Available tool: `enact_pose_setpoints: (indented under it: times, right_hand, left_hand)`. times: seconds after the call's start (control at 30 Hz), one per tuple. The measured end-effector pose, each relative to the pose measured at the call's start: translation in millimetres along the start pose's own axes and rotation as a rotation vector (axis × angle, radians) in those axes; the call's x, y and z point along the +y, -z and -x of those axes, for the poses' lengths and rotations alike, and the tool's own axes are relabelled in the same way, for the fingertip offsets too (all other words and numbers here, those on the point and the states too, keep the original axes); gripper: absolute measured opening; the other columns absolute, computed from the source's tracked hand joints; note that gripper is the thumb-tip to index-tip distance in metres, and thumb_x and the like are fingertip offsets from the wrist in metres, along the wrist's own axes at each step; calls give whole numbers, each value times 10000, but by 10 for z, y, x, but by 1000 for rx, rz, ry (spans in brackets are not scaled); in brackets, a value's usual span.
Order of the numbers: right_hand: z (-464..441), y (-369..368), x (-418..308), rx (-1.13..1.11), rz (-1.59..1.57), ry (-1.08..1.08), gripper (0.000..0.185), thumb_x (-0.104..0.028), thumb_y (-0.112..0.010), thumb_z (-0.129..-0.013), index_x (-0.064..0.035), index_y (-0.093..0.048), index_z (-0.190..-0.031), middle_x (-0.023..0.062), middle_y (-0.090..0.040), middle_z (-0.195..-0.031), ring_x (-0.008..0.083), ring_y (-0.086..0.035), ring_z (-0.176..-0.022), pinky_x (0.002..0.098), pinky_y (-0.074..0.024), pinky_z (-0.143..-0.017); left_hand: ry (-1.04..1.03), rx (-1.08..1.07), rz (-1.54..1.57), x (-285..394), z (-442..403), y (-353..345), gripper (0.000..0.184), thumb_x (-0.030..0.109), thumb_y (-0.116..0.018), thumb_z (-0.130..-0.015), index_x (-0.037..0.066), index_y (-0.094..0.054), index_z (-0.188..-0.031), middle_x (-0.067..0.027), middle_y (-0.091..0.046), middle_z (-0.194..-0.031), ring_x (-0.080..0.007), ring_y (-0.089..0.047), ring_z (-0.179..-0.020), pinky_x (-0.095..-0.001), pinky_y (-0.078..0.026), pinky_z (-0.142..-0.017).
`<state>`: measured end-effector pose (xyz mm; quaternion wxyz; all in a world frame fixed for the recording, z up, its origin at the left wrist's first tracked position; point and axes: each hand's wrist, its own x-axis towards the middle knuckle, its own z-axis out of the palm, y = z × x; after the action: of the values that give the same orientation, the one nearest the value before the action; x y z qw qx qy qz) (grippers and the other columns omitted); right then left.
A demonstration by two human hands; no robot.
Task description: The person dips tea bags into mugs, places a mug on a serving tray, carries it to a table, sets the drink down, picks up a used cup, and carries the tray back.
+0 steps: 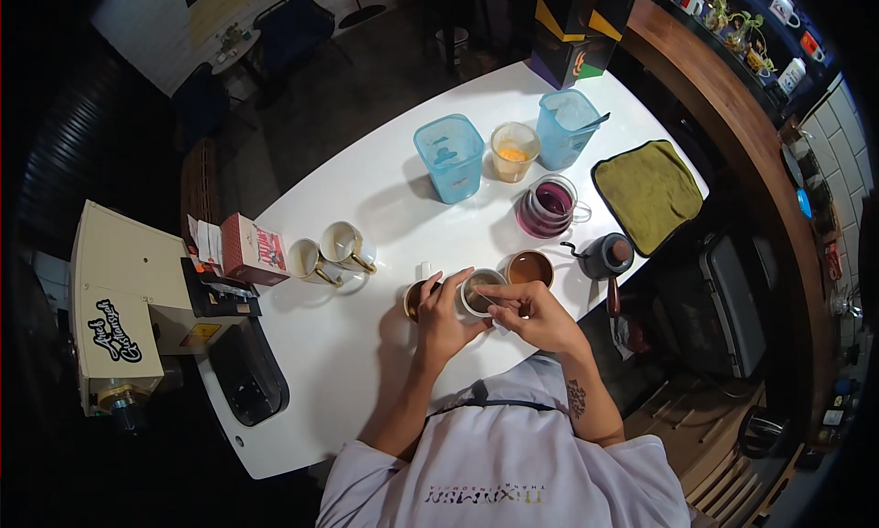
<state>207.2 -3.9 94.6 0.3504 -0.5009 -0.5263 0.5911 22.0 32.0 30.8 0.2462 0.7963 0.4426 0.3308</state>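
Note:
In front of me stands a white cup (466, 295), its inside partly covered by my fingers. My left hand (443, 319) curves around its left and near side, with the thumb along the near side. My right hand (531, 310) reaches over from the right, its fingers pinched together at the mouth of this cup. Whatever thin thing they hold there is too small to make out. Just beyond my right hand sits a cup of brown liquid (530, 268). Another cup with dark brown contents (412, 303) is half hidden behind my left fingers.
Two glass mugs (343, 244) stand left, near a red-and-white box (255, 249) and a cream machine (119, 290). Farther back are two blue containers (450, 162), an orange-filled cup (514, 152) and a purple-filled glass server (549, 203). A kettle (607, 256) and green cloth (648, 194) lie right.

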Motion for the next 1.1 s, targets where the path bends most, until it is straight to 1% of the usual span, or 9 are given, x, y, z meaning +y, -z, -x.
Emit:
enact_pose_setpoints:
  times: [0.13,0.23,0.43,0.5,0.57,0.7,0.77,1.0,1.1]
  right_hand:
    - [36,5,-84,22,-47,16,375,-15,-611,-932,31,-609,-1303,139,-715,-1094,113,-605,-993,290,-497,-900]
    - [-18,13,95,27,-21,117,349,-66,-634,-955,8,-630,-1296,-84,-421,-676,37,-327,-626,225,-299,-540]
    - [9,7,2,17,-34,126,357,-49,-642,-947,-3,-630,-1300,-65,-498,-725,38,-360,-656,217,-336,-568]
    - [18,26,-58,-21,10,35,382,-39,-625,-933,11,-612,-1311,116,-709,-1048,105,-595,-943,275,-494,-854]
    - [-28,34,50,-26,63,-24,385,-44,-625,-933,12,-610,-1313,110,-709,-1038,103,-592,-934,271,-491,-841]
    - [-8,-2,67,40,12,68,393,-47,-621,-933,16,-603,-1321,67,-681,-900,88,-546,-809,269,-479,-741]
    - [16,25,-27,72,2,62,395,-46,-621,-933,16,-601,-1323,60,-670,-880,87,-536,-797,269,-475,-730]
    - [31,90,74,40,92,-50,387,-70,-629,-944,11,-604,-1322,11,-584,-773,74,-486,-730,265,-445,-662]
    - [74,62,9,84,-29,93,376,-80,-627,-950,12,-610,-1314,-27,-488,-688,64,-413,-656,265,-389,-581]
  left_hand:
    - [8,-3,-7,-2,-11,-1,803,272,-930,-578,64,-555,-1258,-113,-697,-1130,-281,-678,-1029,-464,-376,-1089]
    - [-6,11,-10,-4,-6,-13,807,277,-931,-579,63,-554,-1260,-112,-700,-1123,-285,-678,-1025,-465,-378,-1086]
    - [-10,6,-8,-19,-6,-15,794,281,-925,-589,62,-555,-1257,-117,-703,-1116,-288,-678,-1027,-467,-380,-1083]
    - [-1,4,-12,-31,13,-19,791,288,-923,-592,61,-556,-1255,-120,-704,-1115,-289,-678,-1027,-468,-379,-1083]
    - [131,-46,41,-41,40,-29,825,224,-927,-541,143,-594,-1292,-15,-638,-1274,-405,-472,-1272,-519,-432,-1049]
    - [139,-41,39,-37,33,-45,833,228,-932,-538,143,-592,-1294,-21,-639,-1272,-401,-473,-1272,-518,-433,-1047]
    - [-2,5,-9,-3,-12,2,788,333,-923,-600,68,-562,-1249,-114,-709,-1107,-286,-684,-1018,-461,-379,-1083]
    - [-7,25,-16,-35,8,-38,801,396,-923,-607,67,-565,-1244,-117,-705,-1117,-277,-681,-1027,-464,-376,-1085]
    - [86,-17,40,-46,28,-47,810,245,-950,-527,129,-607,-1252,-35,-654,-1255,-391,-490,-1255,-518,-446,-1023]
